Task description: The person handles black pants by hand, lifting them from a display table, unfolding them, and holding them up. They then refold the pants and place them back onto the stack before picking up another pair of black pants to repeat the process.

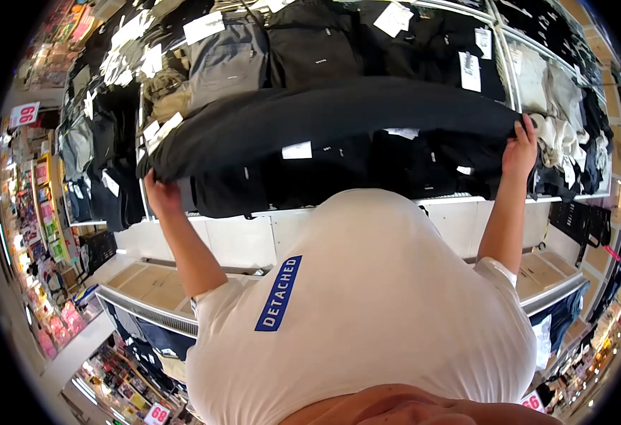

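A long piece of black clothing, which looks like a pair of trousers [339, 110], is stretched sideways between my two hands above the display. My left hand [164, 195] grips its left end, with the fingers partly hidden by the cloth. At the right end, my right hand [520, 145] pinches the edge of the fabric. Folded dark garments [232, 191] lie just below and behind the stretched cloth. A white tag [297, 150] shows under its lower edge.
Grey folded trousers [227, 64] and other dark clothes with paper tags fill the rack behind. Beige garments [562, 142] lie to the right, beyond a white wire divider [507, 67]. Cardboard boxes [151, 287] sit at lower left. A price sign [25, 115] stands at far left.
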### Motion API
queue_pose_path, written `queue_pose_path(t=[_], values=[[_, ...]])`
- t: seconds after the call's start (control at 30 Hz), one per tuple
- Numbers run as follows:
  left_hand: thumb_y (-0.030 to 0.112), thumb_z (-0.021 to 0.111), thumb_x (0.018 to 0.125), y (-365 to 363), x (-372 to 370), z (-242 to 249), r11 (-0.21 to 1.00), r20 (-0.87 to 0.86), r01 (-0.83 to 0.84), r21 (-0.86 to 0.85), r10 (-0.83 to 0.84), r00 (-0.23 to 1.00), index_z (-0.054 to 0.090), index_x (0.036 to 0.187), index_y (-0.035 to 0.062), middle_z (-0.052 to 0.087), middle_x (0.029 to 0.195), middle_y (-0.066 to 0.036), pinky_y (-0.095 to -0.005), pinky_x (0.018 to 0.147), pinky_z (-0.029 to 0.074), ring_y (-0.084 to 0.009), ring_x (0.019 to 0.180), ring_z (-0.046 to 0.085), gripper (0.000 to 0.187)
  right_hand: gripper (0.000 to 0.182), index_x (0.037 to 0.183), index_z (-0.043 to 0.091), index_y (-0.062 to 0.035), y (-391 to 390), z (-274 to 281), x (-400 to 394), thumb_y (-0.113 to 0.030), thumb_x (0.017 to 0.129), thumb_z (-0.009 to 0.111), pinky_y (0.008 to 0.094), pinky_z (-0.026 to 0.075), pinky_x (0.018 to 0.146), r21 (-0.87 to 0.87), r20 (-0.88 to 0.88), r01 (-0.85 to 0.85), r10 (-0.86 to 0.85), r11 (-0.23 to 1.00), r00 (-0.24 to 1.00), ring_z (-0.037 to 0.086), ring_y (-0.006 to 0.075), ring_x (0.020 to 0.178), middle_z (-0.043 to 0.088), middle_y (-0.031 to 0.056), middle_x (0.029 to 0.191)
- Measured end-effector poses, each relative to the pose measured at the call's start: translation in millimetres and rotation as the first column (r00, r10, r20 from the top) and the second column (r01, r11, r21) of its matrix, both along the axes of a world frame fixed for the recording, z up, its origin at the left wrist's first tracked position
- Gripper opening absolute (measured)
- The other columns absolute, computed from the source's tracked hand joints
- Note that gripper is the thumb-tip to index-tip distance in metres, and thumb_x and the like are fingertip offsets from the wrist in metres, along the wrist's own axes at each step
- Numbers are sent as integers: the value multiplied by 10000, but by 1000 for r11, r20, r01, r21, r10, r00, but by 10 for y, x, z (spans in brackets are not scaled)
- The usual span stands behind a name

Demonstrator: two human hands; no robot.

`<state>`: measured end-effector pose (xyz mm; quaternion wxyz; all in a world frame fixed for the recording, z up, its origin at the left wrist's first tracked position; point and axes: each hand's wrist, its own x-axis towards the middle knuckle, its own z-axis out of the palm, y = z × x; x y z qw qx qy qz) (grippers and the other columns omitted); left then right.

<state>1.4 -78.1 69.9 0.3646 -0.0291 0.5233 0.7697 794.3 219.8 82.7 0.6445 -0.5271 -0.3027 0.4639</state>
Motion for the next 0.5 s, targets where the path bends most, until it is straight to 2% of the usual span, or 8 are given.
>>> queue_pose_path(t=[0.03,0.1,0.17,0.2,0.23,0.27,0.37,0.5], values=[[225,583,980,-175,12,-110,997,-11,-42,-69,41,999,644,1201,29,713,1196,-100,-370,977,538,-243,1100,679,302,379,1278,642,-18,-175,-1,78,52,906,655,197,487,701,-29,17,37,-37,999,999,640,93,850,693,50,1086],[271,586,994,-448,182,-338,987,21,-4,-161,7,1000,629,1256,29,701,1233,-107,-427,1009,523,-265,1140,664,359,417,1277,660,-76,-495,-159,162,29,875,681,171,335,509,-103,120,49,-37,993,992,506,8,673,687,5,1043],[355,579,1004,-685,200,-867,972,79,61,-225,-44,996,605,1325,65,672,1307,-89,-460,1057,479,-276,1209,628,434,460,1275,667,-116,-749,-486,102,43,844,690,201,375,507,-259,181,50,-3,965,984,525,70,653,679,30,1019],[383,597,994,-674,370,-935,964,155,123,-234,-88,984,594,1337,79,647,1336,-70,-442,1081,450,-270,1241,591,459,446,1260,677,-109,-863,-903,256,50,843,679,238,428,551,-394,96,-7,48,919,994,565,114,706,673,45,1034],[390,633,976,-712,341,-1184,942,151,44,-334,7,988,580,1344,76,621,1345,-70,-423,1077,441,-255,1235,566,487,435,1229,696,-108,-959,-1225,379,65,831,667,276,471,626,-487,35,-51,78,872,996,603,147,793,670,58,1043],[376,649,968,-725,370,-1261,938,171,61,-340,-2,985,574,1345,68,617,1338,-71,-422,1068,443,-252,1222,563,493,446,1221,711,-137,-1023,-1471,390,67,827,677,325,491,689,-528,64,-11,53,849,997,613,184,846,671,81,1043],[326,670,958,-726,265,-1404,927,177,117,-355,-56,983,575,1331,50,622,1313,-81,-417,1050,453,-249,1201,567,474,379,1213,699,-113,-1122,-1678,382,28,862,677,433,545,854,-580,-32,16,-43,815,999,616,227,952,663,108,1088],[214,653,959,-766,-154,-1619,899,106,96,-428,-56,993,595,1280,23,651,1250,-114,-408,957,523,-262,1110,622,378,341,1234,659,-92,-1110,-1433,155,-29,900,691,391,519,835,-586,127,127,-64,801,990,612,225,1010,660,98,1142]])
